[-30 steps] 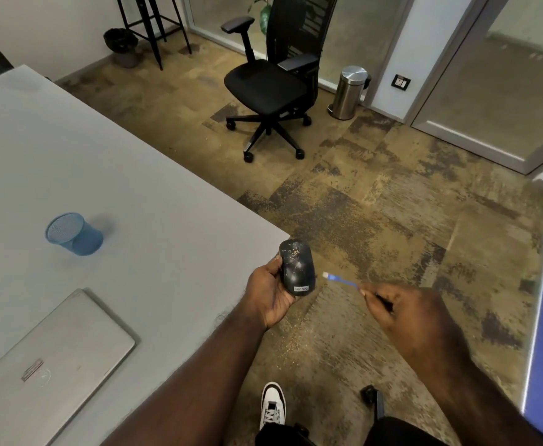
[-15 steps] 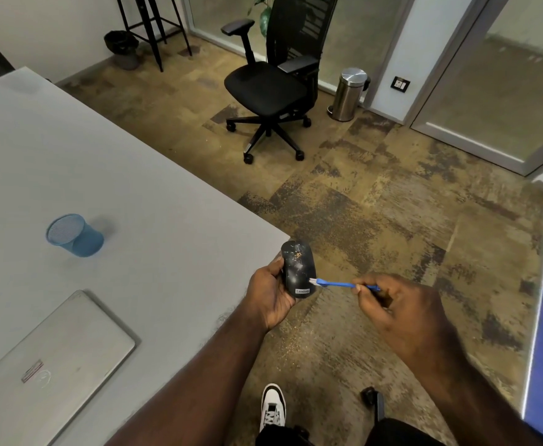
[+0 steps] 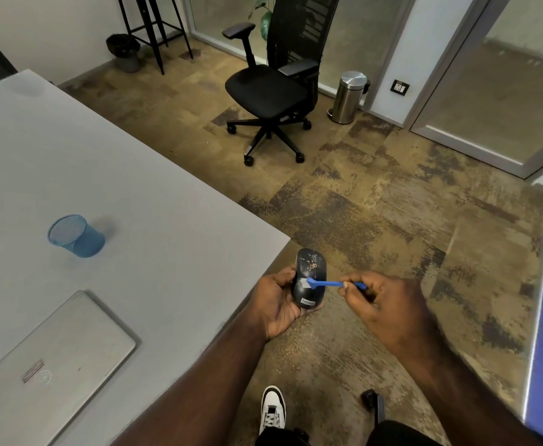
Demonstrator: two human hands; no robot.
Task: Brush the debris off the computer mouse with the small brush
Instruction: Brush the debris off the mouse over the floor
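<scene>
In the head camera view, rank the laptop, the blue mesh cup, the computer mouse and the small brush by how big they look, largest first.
1. laptop
2. blue mesh cup
3. computer mouse, close to the cup in apparent size and nearer the camera, so unsure
4. small brush

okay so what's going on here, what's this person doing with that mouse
A person is cleaning a black computer mouse. The left hand holds it out past the corner of the grey table, over the carpet. The right hand pinches a small blue brush, whose head rests across the middle of the mouse. A cluster of light debris still sits on the mouse's upper part, so brushing isn't finished.
</scene>
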